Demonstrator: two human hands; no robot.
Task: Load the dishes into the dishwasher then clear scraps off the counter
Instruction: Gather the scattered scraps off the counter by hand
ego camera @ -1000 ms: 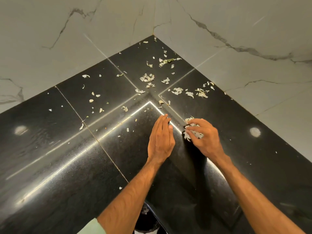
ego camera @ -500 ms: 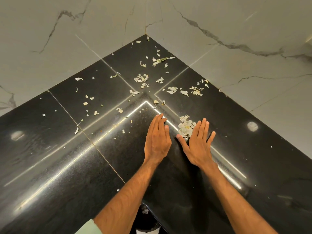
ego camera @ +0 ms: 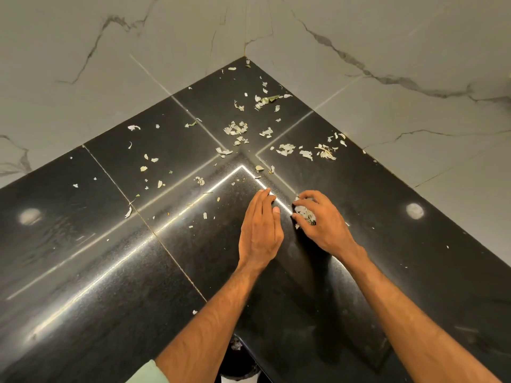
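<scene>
Pile (ego camera: 304,214) of pale flakes: near the middle of the counter (ego camera: 83,272), just in front of where the seams cross. Your right hand (ego camera: 325,225) cups it, with fingers curled over the top and thumb closing in from the near side; flakes show between them. Your left hand (ego camera: 260,233) lies flat on the counter just beside the pile, fingers straight and together; cannot tell whether it touches the pile. Loose scraps (ego camera: 236,128) lie scattered from the seam crossing to the back corner and along both back edges, thinner toward the left. Marble walls (ego camera: 110,64) meet at that corner.
</scene>
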